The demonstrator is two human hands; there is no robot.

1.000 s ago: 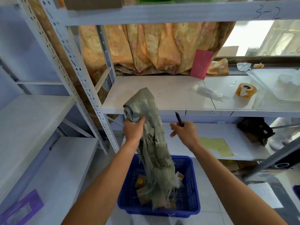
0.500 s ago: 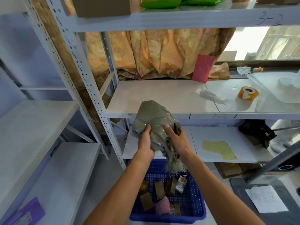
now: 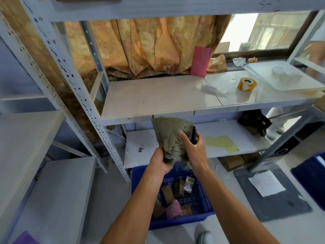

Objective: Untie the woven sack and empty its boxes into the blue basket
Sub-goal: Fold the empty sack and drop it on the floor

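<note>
The grey-green woven sack (image 3: pixel 171 136) is crumpled into a bundle and held up in front of the lower shelf, above the blue basket (image 3: pixel 200 203). My left hand (image 3: pixel 160 162) grips the sack's frayed lower end. My right hand (image 3: pixel 195 148) presses on its right side and also holds a black pen-like tool (image 3: pixel 194 136). Several small brown boxes (image 3: pixel 168 193), a white and yellow box (image 3: pixel 188 184) and a pink packet (image 3: pixel 173 208) lie in the basket on the floor.
White metal shelving (image 3: pixel 158 97) stands directly ahead; a tape roll (image 3: pixel 246 84), a plastic bag (image 3: pixel 213 89) and a pink card (image 3: pixel 200 61) sit on it. Yellow paper (image 3: pixel 222 143) lies on the lower shelf. A grey mat with paper (image 3: pixel 267 185) and another blue bin (image 3: pixel 311 175) are on the right.
The sack hung long from my left hand over the basket; both hands have since bunched it into a compact bundle. My right hand moved onto it. The boxes in the basket are now uncovered.
</note>
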